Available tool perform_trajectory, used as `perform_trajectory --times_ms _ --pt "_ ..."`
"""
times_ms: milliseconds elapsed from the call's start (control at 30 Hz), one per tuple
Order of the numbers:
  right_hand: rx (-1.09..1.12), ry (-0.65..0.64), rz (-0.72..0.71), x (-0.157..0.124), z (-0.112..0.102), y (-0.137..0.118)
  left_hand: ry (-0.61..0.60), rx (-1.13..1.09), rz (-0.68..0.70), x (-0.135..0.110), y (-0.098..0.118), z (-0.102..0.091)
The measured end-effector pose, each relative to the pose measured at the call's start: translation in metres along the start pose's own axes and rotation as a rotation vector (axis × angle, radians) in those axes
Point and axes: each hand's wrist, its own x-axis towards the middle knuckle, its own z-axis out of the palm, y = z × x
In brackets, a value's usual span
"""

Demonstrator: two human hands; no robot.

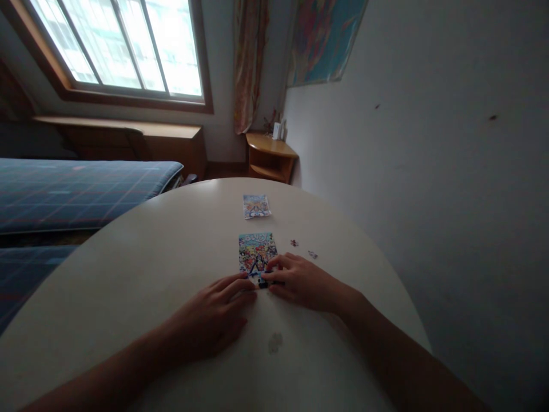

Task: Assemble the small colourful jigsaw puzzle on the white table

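A small, colourful jigsaw puzzle (pixel 253 247), mostly joined up, lies on the white round table (pixel 180 252) with lettering along its top. My left hand (pixel 218 309) rests at the puzzle's lower left edge, its fingers stretched out and the tips touching the border. From the right, my right hand (pixel 295 280) reaches over the lower right corner. Its thumb and fingers are bent together at a jigsaw piece (pixel 263 282) in the bottom row, partly hidden by the fingertips. Two loose pieces, a reddish one (pixel 294 243) and a pale one (pixel 313 254), lie beyond the right hand.
Past the puzzle lies a creased picture sheet (pixel 256 207) with a similar design. A pale grey puzzle piece (pixel 275 343) sits near me on the table. A plaid mattress (pixel 86 191) is at the left, a wall (pixel 429 171) at the right, and a wooden corner shelf (pixel 272 146) behind.
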Motion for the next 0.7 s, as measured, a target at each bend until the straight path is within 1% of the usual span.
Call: perform_trajectory --times_ms 100,233,400,467,600,700 --pt "0.062 0.006 -0.002 -0.003 -0.006 -0.002 0.021 -0.014 0.004 0.001 0.000 0.000" --pt "0.105 -0.035 -0.004 -0.006 -0.011 -0.005 0.025 -0.011 0.007 0.001 0.000 0.000" --pt "0.099 -0.062 -0.047 -0.005 -0.006 -0.008 0.025 -0.014 0.017 0.000 -0.001 0.001" --pt "0.049 -0.069 -0.054 -0.004 -0.004 -0.011 0.020 -0.013 0.012 0.000 -0.001 0.001" --pt "-0.073 -0.056 -0.007 0.000 -0.002 -0.019 0.027 -0.018 0.019 0.001 -0.001 0.000" --pt "-0.017 -0.026 0.069 0.003 -0.002 -0.019 0.014 -0.004 0.021 0.000 0.000 0.000"
